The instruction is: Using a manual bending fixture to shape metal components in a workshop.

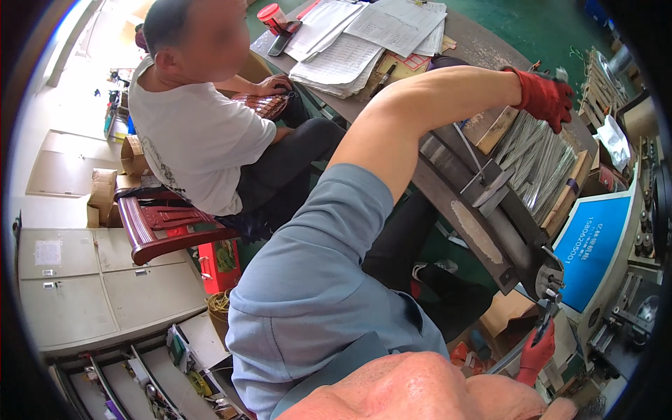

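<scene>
My left hand (547,100), in a red glove, reaches over the far end of a wooden-sided tray (568,192). Its fingers hang down, bent and apart, and I see nothing in them. A bundle of thin silvery metal rods (533,164) lies in the tray just below. Down at the right, my right hand (537,353), also red-gloved, is closed round a dark handle (543,325). The handle sits against a round metal fixture (549,280) at the end of a long dark steel bar (514,241). Part of the right hand's grip is hidden.
A seated person (203,133) in a white shirt is at the left, on a red wooden chair (175,217). Papers (336,63), a phone (281,43) and a red-lidded jar (273,17) lie on the table. A blue-and-white panel (591,252) stands beside the fixture.
</scene>
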